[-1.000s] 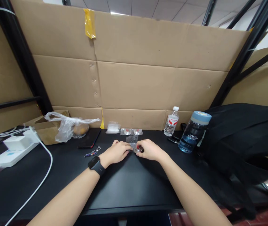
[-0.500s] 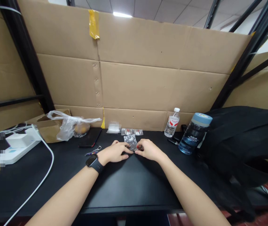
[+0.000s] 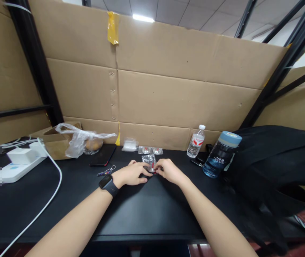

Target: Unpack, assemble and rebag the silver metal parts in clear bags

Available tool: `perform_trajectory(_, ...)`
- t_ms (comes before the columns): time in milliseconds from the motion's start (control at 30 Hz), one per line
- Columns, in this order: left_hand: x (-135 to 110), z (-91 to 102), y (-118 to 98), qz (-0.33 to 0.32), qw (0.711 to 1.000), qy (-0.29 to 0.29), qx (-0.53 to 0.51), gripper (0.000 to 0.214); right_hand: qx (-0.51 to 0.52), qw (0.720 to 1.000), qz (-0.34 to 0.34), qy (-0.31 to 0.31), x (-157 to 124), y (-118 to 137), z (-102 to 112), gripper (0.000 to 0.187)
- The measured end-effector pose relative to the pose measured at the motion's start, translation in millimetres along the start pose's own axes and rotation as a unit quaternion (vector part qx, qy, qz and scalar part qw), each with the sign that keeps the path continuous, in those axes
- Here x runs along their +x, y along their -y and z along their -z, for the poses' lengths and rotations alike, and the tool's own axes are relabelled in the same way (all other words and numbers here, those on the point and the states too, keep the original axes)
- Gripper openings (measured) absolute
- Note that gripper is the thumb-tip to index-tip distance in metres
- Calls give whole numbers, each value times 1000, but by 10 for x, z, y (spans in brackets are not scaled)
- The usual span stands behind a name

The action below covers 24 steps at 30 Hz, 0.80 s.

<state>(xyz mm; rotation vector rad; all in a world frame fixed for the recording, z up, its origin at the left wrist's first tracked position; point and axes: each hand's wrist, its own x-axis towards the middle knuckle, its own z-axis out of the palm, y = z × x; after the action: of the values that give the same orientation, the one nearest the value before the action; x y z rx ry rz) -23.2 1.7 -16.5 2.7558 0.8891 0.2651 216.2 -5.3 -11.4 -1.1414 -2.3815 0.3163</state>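
Observation:
Both of my hands meet at the middle of the black table [image 3: 147,210]. My left hand [image 3: 131,174], with a black smartwatch [image 3: 108,185] on its wrist, pinches the lower left of a small clear plastic bag [image 3: 149,161]. My right hand [image 3: 169,171] pinches the same bag from the right. Something small with red on it sits inside the bag, between my fingertips. Just behind the bag lie two more small clear packets with red parts [image 3: 150,150] and a little white bag [image 3: 130,145].
A black phone [image 3: 102,156] and a small keychain [image 3: 105,172] lie at the left. Farther left are a plastic bag with food [image 3: 84,142], a cardboard box [image 3: 54,144], a white power strip [image 3: 18,164] and cable. Two water bottles [image 3: 195,141] [image 3: 220,154] and a black backpack [image 3: 272,160] stand right. Cardboard walls behind.
The small bag has been raised and stands more upright between my fingers. My hands stayed together at the same spot while the camera tilted slightly.

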Motion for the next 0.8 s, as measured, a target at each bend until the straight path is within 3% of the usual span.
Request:
perform_trajectory(133,-7,-1,-19,-1,1000,-4,9,37,-55,997,-32,-42,46,27,-75,11)
perform_trajectory(367,-21,28,-72,-6,999,-13,31,34,-156,980,-73,-98,118,104,-157,32)
perform_trajectory(533,-23,61,-118,-11,999,-13,33,30,-207,963,-112,-128,212,82,-220,30)
perform_trajectory(633,-18,75,-138,-23,999,-36,31,21,-177,971,-106,-125,213,58,-214,30)
perform_trajectory(800,20,60,-170,40,988,-133,64,34,28,996,-6,-83,125,-59,-67,21)
